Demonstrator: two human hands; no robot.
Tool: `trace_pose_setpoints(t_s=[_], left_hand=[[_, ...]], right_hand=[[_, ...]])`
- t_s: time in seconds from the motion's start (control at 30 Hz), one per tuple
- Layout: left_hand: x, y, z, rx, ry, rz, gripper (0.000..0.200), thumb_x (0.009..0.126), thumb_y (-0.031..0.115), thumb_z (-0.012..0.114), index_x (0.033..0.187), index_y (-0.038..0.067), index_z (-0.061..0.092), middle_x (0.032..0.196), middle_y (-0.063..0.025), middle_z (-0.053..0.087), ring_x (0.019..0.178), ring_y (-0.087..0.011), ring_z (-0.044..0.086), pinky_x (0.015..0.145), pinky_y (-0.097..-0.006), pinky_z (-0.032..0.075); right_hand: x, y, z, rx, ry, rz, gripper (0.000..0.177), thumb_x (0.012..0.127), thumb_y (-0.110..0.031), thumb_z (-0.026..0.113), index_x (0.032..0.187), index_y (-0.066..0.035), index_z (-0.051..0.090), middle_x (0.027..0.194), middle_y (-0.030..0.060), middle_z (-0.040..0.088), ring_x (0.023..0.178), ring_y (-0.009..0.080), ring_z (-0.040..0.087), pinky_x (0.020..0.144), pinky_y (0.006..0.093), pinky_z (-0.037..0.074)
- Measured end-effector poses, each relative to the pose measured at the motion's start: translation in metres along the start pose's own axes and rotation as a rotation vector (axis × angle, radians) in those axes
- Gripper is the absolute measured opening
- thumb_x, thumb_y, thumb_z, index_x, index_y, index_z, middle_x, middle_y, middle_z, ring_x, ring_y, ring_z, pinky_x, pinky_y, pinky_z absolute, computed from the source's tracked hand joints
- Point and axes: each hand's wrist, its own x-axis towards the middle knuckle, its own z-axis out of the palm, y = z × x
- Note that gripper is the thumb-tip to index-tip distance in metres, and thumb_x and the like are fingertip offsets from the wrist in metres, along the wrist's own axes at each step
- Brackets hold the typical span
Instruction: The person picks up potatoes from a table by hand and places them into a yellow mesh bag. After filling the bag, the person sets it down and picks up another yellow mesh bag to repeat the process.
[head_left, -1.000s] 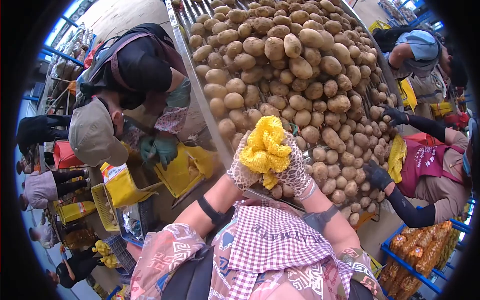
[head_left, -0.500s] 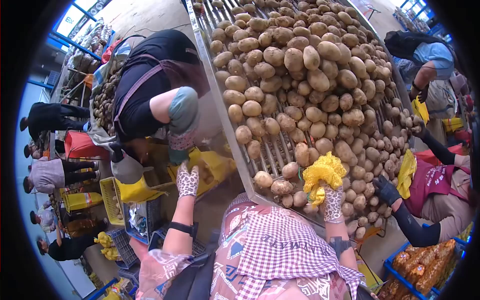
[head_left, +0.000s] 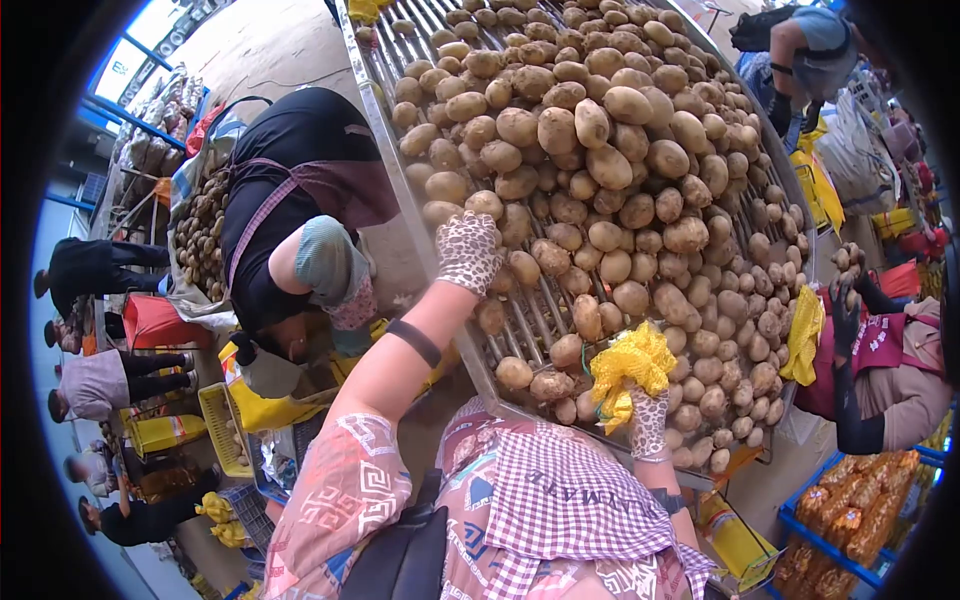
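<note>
A heap of potatoes point(head_left: 610, 168) covers a sloping rack of metal rollers point(head_left: 535, 327) in front of me. My left hand point(head_left: 468, 254), in a leopard-print glove, reaches over the rack's left rim. Its fingers are curled down against a potato point(head_left: 485, 204) there; the fingertips are partly hidden. At the rack's near edge my right hand point(head_left: 649, 424), in a matching glove, is closed on a bunched yellow mesh bag point(head_left: 632, 370). Loose potatoes lie around the bag, some touching it.
At left a co-worker point(head_left: 300, 190) bends over a yellow bag point(head_left: 262, 392) and crates. On the right another person point(head_left: 885, 350) in dark gloves holds potatoes beside the rack. A blue-framed rack point(head_left: 850, 515) holds filled net bags at lower right. The metal rim point(head_left: 408, 205) edges the rollers.
My left hand has moved up and right from beside the yellow bag onto the potatoes. My right hand keeps the mesh bag in nearly the same place. The person on the right has drawn a hand back.
</note>
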Motion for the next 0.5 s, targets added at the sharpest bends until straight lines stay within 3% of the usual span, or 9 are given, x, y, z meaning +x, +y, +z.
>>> trace_pose_setpoints(t_s=[0.03, 0.2, 0.27, 0.33, 0.4, 0.43, 0.5], left_hand=[[-0.002, -0.003, 0.003, -0.011, 0.019, 0.028, 0.034, 0.075, 0.031, 0.067, 0.098, 0.007, 0.061, 0.096, -0.0139, 0.061, 0.091, -0.0287, 0.059, 0.076, -0.0416, 0.045], [-0.004, 0.0, 0.023, 0.081, 0.096, 0.125, 0.04, 0.075, 0.03, 0.067, 0.107, 0.009, 0.054, 0.093, -0.0134, 0.06, 0.09, -0.029, 0.059, 0.076, -0.0423, 0.044], [-0.003, 0.005, 0.016, -0.021, -0.006, 0.046, 0.041, 0.073, 0.031, 0.069, 0.105, 0.009, 0.055, 0.095, -0.0131, 0.06, 0.089, -0.0309, 0.059, 0.075, -0.0429, 0.044], [-0.011, 0.002, 0.002, -0.067, -0.027, 0.087, 0.047, 0.073, 0.03, 0.071, 0.111, 0.008, 0.055, 0.1, -0.0152, 0.061, 0.094, -0.0308, 0.06, 0.081, -0.0432, 0.045], [-0.028, 0.003, -0.002, -0.843, -0.117, 0.087, 0.058, 0.074, 0.031, 0.074, 0.121, 0.006, 0.051, 0.112, -0.0158, 0.059, 0.106, -0.0275, 0.058, 0.094, -0.0411, 0.044], [-0.035, 0.004, 0.012, -1.369, -0.253, 0.097, 0.068, 0.075, 0.032, 0.076, 0.129, 0.004, 0.044, 0.123, -0.0145, 0.054, 0.116, -0.025, 0.052, 0.103, -0.0383, 0.039], [-0.054, 0.017, 0.018, -1.735, -0.191, 0.222, 0.074, 0.073, 0.031, 0.078, 0.131, 0.003, 0.041, 0.128, -0.0125, 0.05, 0.121, -0.0256, 0.047, 0.104, -0.0382, 0.038]], right_hand=[[0.001, 0.001, 0.001, 0.008, 0.009, 0.01, 0.047, 0.079, -0.009, 0.075, 0.121, -0.001, 0.054, 0.116, 0.0074, 0.06, 0.104, 0.0176, 0.058, 0.091, 0.0326, 0.049], [0.016, 0.01, 0.013, -0.049, 0.002, 0.063, 0.047, 0.079, -0.01, 0.075, 0.121, -0.001, 0.054, 0.115, 0.0074, 0.06, 0.104, 0.0176, 0.057, 0.091, 0.0326, 0.049], [0.016, -0.001, 0.026, -0.101, -0.049, 0.068, 0.047, 0.079, -0.01, 0.075, 0.121, -0.001, 0.054, 0.115, 0.0074, 0.06, 0.104, 0.0176, 0.057, 0.091, 0.0327, 0.049], [0.011, -0.022, 0.037, -0.066, -0.138, 0.016, 0.042, 0.083, -0.005, 0.069, 0.122, 0.0, 0.052, 0.117, 0.0082, 0.059, 0.104, 0.0201, 0.058, 0.09, 0.0341, 0.05], [0.008, -0.035, 0.045, 0.215, -0.123, 0.137, 0.04, 0.084, -0.003, 0.068, 0.121, 0.0, 0.053, 0.115, 0.0084, 0.059, 0.103, 0.0204, 0.059, 0.089, 0.0343, 0.051], [0.002, -0.054, 0.05, 0.232, -0.113, 0.13, 0.038, 0.084, -0.003, 0.067, 0.12, -0.001, 0.054, 0.114, 0.0083, 0.06, 0.101, 0.0207, 0.06, 0.088, 0.0343, 0.052], [0.014, -0.046, 0.039, 0.285, -0.096, 0.106, 0.038, 0.083, -0.003, 0.067, 0.12, -0.001, 0.055, 0.112, 0.0069, 0.061, 0.099, 0.0191, 0.061, 0.086, 0.0321, 0.052]])
